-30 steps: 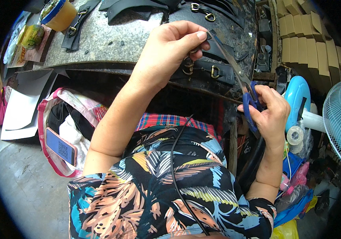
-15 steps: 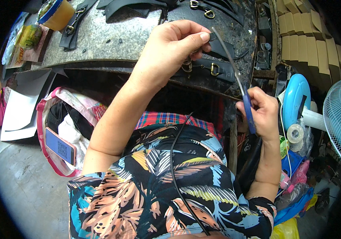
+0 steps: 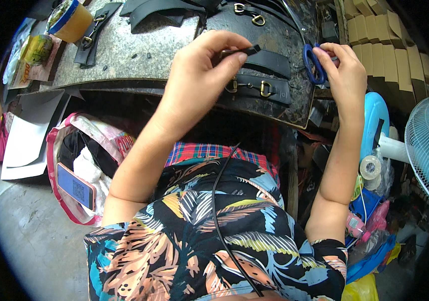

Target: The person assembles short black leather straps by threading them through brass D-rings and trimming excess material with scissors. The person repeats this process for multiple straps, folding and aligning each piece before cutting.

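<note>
Between the thumb and fingers of my left hand (image 3: 199,70), a short black leather strip (image 3: 252,49) is pinched over the work table. My right hand (image 3: 346,67) is at the table's right side, its thumb and fingertips on the blue handle of a pair of scissors (image 3: 316,75). The blades point toward the far edge. Just beyond my left hand are a black leather strap (image 3: 269,63) and another strap with brass-coloured buckles (image 3: 274,90). More buckled straps (image 3: 249,14) lie farther back.
A stone slab (image 3: 139,55) covers the table's left part, with small black scraps on it. A tub with a blue rim (image 3: 69,22) stands at the far left. Brown cardboard boxes (image 3: 385,50) and a fan (image 3: 422,145) are at right; a bag with a phone (image 3: 76,185) sits lower left.
My right hand has moved up and away from me with the scissors, which now lie at the table's right side. My left hand has shifted slightly left, still pinching the strip.
</note>
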`<state>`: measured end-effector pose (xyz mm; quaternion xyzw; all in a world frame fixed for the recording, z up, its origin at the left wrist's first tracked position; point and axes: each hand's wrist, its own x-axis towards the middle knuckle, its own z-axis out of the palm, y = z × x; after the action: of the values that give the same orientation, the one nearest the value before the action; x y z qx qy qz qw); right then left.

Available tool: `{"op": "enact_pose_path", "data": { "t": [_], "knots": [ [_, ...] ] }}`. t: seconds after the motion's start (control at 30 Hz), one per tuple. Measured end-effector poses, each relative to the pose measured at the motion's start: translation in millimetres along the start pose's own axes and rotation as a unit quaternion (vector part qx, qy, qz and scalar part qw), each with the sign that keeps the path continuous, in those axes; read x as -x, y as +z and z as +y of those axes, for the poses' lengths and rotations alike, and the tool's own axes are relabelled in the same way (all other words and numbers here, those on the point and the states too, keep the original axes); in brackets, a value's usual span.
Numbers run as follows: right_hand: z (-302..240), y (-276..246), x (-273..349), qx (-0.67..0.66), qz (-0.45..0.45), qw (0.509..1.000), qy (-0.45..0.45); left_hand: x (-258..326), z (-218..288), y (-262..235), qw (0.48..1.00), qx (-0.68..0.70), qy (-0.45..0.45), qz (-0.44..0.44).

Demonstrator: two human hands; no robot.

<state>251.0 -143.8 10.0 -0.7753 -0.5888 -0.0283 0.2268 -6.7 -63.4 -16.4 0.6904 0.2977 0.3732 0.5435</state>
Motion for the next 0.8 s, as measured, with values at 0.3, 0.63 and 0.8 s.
{"op": "enact_pose_path", "data": {
  "t": [0.3, 0.63, 0.8],
  "knots": [
    [-54.9, 8.3, 35.5, -0.484, -0.283, 0.823, 0.090, 14.5, -7.6, 29.1, 0.950, -0.162, 0.267, 0.019],
    [-64.6, 4.3, 31.4, -0.533, -0.228, 0.810, 0.082, 17.8, -6.2, 24.8, 0.948, -0.159, 0.275, 0.014],
    [-56.9, -5.7, 26.0, -0.539, -0.097, 0.833, 0.073, 10.0, 3.2, 0.3, 0.988, -0.095, 0.074, -0.094]
  ]
}}
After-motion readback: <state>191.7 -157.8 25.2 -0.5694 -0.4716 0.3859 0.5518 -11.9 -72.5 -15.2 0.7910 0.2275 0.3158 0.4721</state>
